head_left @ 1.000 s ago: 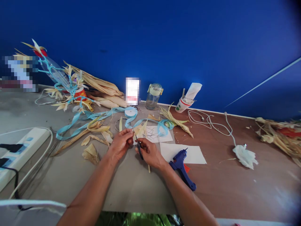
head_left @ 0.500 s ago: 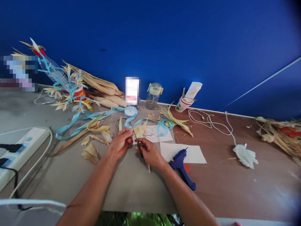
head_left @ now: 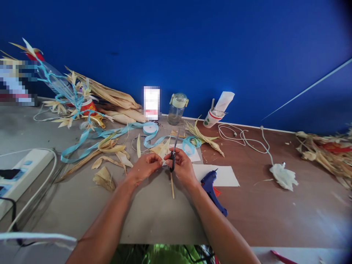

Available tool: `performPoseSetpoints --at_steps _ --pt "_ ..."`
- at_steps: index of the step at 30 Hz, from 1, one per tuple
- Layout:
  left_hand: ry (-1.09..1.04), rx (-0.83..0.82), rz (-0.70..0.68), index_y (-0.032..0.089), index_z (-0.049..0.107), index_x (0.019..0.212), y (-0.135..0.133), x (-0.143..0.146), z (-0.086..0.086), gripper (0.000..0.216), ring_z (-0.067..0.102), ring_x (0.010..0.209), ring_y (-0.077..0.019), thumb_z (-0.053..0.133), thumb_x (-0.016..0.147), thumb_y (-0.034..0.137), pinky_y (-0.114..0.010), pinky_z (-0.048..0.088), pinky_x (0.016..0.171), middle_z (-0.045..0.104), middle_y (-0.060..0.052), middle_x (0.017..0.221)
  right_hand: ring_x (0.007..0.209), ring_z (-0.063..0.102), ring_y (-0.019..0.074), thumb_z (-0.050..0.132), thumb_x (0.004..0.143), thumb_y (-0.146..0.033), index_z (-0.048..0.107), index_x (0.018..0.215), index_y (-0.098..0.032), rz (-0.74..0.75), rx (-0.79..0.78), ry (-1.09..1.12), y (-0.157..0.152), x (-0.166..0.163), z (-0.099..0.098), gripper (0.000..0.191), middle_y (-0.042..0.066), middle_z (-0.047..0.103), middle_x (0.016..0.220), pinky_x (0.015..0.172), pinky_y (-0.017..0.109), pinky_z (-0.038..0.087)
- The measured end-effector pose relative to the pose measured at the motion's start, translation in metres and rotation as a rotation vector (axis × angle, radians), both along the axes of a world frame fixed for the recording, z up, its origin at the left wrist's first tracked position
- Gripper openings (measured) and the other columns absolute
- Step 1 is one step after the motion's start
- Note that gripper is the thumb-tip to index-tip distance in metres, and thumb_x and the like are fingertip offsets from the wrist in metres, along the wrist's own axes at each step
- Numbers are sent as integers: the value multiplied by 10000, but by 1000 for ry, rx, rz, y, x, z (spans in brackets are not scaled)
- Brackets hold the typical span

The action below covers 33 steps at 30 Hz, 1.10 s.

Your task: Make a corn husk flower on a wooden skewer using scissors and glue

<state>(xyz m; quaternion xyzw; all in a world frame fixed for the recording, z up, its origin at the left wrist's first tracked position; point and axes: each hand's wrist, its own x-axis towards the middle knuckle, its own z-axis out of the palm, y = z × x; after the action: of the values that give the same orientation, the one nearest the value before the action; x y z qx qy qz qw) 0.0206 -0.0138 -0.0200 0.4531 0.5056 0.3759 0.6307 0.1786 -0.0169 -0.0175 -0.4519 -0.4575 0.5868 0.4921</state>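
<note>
My right hand (head_left: 182,167) is closed round a pair of scissors (head_left: 173,154) with black handles, blades pointing up and away. My left hand (head_left: 146,166) pinches a small pale piece that I cannot name; its fingertips almost meet those of the right hand. Both hands hover over the grey mat (head_left: 143,216). A thin wooden stick (head_left: 172,185) lies on the mat just below the right hand. Dried corn husk pieces (head_left: 162,148) lie right behind the hands.
A blue glue gun (head_left: 211,190) lies on white paper (head_left: 224,176) right of my right wrist. Light blue ribbon (head_left: 90,139) and its spool (head_left: 150,128), husk scraps (head_left: 104,178), a jar (head_left: 176,108), a paper cup (head_left: 213,118), a white cable (head_left: 247,141) and a power strip (head_left: 19,176) surround them.
The right hand has turned the scissors from pointing down-left to upright, blades now above the hand. Both hands rose slightly and drew together. The view shifted a little.
</note>
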Motion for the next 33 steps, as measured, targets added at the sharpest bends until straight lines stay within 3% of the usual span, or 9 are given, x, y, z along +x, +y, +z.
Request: performPoseSetpoints --at_steps 5,11,15,22,28,33 --pt "41 18 -66 143 630 626 1 1 0 169 329 446 -62 740 627 272 -193 198 424 453 36 493 630 574 112 699 609 -250 523 1000 -176 -8 -29 -104 -1 -4 -1 436 -26 604 698 604 237 456" --pt "-46 -48 -37 145 636 641 0 0 4 151 345 435 -58 730 633 263 -189 200 418 463 31 500 589 550 102 699 586 -250 523 972 -180 -41 -82 -49 1 -4 0 430 -41 589 658 559 221 417" --pt "-173 -83 37 139 629 640 0 0 3 171 374 441 -49 752 610 254 -181 256 425 506 20 555 572 522 95 708 593 -281 517 963 -198 -57 -67 -19 0 -2 3 424 -54 562 647 540 216 395" --pt "-389 -110 274 132 571 638 4 -3 9 248 312 414 -11 775 591 264 -152 256 428 426 67 513 571 498 81 681 635 -315 513 975 -210 -33 -49 -9 -8 -4 7 394 -50 545 673 531 208 388" --pt "-463 -80 345 137 563 676 4 -4 12 254 325 432 -15 774 595 252 -161 296 449 440 69 544 501 466 70 701 614 -323 508 961 -204 66 -94 -101 -19 -21 0 415 -53 549 662 455 196 357" --pt "-474 -51 375 141 551 672 4 -2 13 253 330 440 -16 766 613 259 -165 316 457 461 63 562 547 499 86 686 639 -295 518 977 -199 132 -123 -126 -26 -30 -3 389 -38 564 679 479 199 385"
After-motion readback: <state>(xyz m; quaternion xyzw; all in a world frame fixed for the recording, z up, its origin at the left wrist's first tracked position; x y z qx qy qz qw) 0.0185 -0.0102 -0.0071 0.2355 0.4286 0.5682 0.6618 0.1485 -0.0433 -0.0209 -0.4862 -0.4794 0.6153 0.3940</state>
